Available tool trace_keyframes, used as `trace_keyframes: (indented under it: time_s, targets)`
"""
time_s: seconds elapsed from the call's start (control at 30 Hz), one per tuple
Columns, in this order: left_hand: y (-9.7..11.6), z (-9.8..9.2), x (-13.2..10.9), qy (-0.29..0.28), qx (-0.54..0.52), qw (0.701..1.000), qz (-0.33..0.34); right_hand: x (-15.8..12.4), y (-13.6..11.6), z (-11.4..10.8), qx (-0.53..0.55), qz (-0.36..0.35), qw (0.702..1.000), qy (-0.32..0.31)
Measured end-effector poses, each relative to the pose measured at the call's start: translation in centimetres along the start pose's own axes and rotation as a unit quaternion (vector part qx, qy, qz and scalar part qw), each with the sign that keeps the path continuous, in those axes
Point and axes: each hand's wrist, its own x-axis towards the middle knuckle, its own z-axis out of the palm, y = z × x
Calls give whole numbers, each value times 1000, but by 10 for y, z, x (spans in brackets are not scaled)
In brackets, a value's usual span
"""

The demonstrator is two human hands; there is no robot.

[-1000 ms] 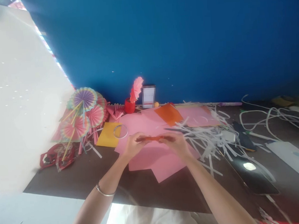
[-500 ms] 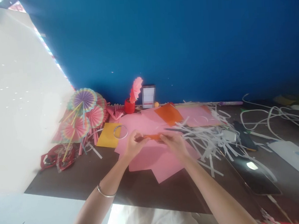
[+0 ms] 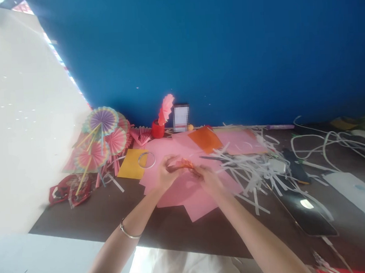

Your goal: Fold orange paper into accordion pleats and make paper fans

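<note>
Your grip is a two-handed pinch: left hand point(image 3: 168, 172) and right hand point(image 3: 206, 176) each press an end of one creased orange paper point(image 3: 186, 164), held between them above the pink sheets point(image 3: 181, 195). Should one hand squeeze harder or pull sideways, you could crush the creases or tear the paper; should either side loosen, the folds may spring apart. Sideways drift by your right hand could also catch the white strips point(image 3: 255, 177) just right of the grip, too tangled to count. Around the grip you have one flat orange sheet point(image 3: 205, 139) beyond it, one yellow sheet point(image 3: 129, 163) to its left with one ring point(image 3: 139, 160) across the edge, one red pot point(image 3: 158, 130) behind it with one pink fan point(image 3: 167, 108) rising from it, and one phone point(image 3: 317, 219) on the counter point(image 3: 113, 213) to its right, nearer you. Farther left are at least three round fans point(image 3: 101, 119). The pink sheets overlap, so their number is unsure.
</note>
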Motion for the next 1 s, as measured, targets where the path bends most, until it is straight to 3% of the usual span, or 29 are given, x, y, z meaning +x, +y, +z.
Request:
trace_keyframes:
  time_s: [0.13, 0.3, 0.47, 0.7, 1.0]
  targets:
    - [1, 1, 0, 4, -21, 1000, 12, -1, 2, 4, 73, 53, 996, 26]
    - [5, 1, 0, 23, 43, 999, -9, -3, 3, 8, 97, 91, 991, 2]
    - [3, -1, 1, 36, 15, 999, -36, -7, 2, 11, 126, 159, 979, -24]
    - [-2, -7, 5, 35, -7, 997, -64, -12, -1, 15, 171, 181, 968, -36]
    - [-4, -10, 6, 33, 3, 997, -68, -11, 3, 15, 130, 165, 977, -35]
